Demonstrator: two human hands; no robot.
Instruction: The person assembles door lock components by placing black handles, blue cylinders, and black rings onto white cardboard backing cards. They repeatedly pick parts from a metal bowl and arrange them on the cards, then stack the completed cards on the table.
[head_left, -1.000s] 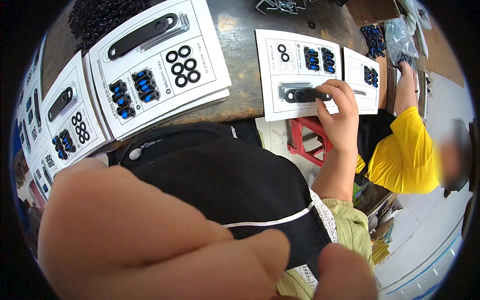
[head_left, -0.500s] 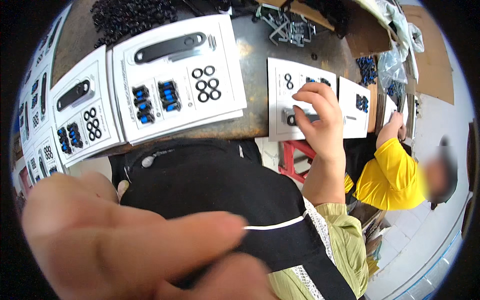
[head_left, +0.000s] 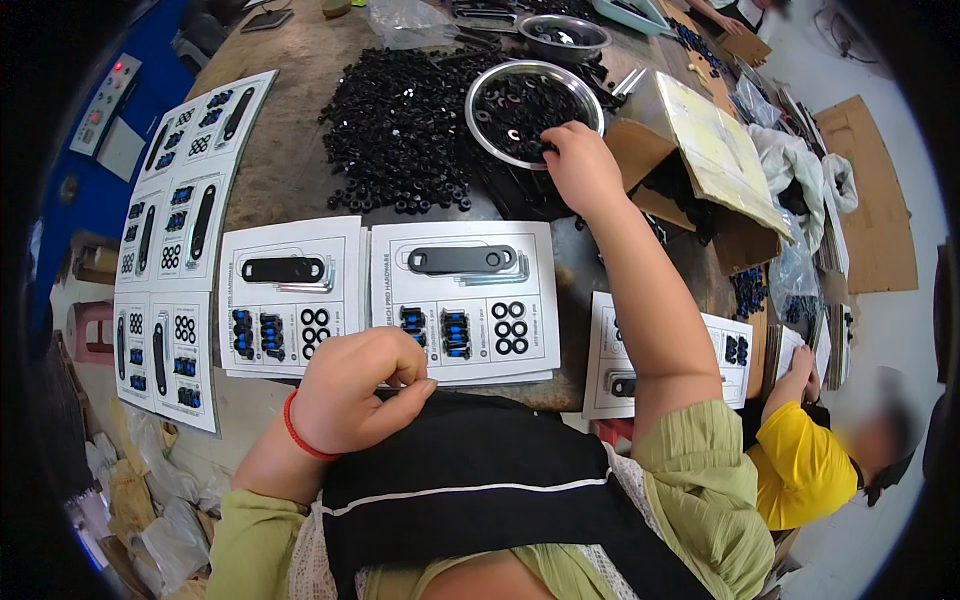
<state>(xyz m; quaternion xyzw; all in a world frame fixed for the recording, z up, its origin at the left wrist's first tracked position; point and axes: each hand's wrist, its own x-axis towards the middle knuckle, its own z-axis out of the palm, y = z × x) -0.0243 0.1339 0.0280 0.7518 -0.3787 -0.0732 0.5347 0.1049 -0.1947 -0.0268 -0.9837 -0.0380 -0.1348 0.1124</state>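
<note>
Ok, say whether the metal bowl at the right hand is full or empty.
Partly full: dark rings lie in the metal bowl, its shiny sides bare above them.

**Worn Articles, Viewed from the Head**

Loose, light green, short fabric sleeves [head_left: 705,475] clothe the upper arms. A black cloth apron [head_left: 450,440] bears a thin white stripe [head_left: 470,492]; white lace trim [head_left: 628,480] borders its sides. A red cord bracelet [head_left: 296,428] encircles the left wrist [head_left: 318,420].
</note>
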